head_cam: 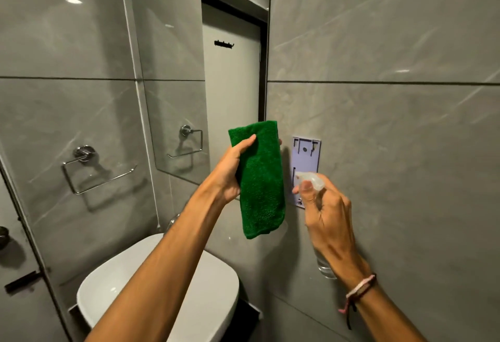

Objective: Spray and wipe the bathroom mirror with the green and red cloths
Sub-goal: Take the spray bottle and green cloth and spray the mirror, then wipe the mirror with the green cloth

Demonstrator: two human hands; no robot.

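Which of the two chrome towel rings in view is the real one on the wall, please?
The larger chrome towel ring at the left, mounted on the grey tile. The smaller one lies inside the frameless mirror, so it is only a reflection.

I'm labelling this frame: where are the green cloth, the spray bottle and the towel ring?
green cloth [261, 187], head view, middle of the fabric.
spray bottle [313, 179], head view, clear nozzle head.
towel ring [84, 153], head view, round wall mount.

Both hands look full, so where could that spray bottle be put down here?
The white basin's flat rim right of the left forearm is bare. The left hand holds the green cloth, the right hand the spray bottle.
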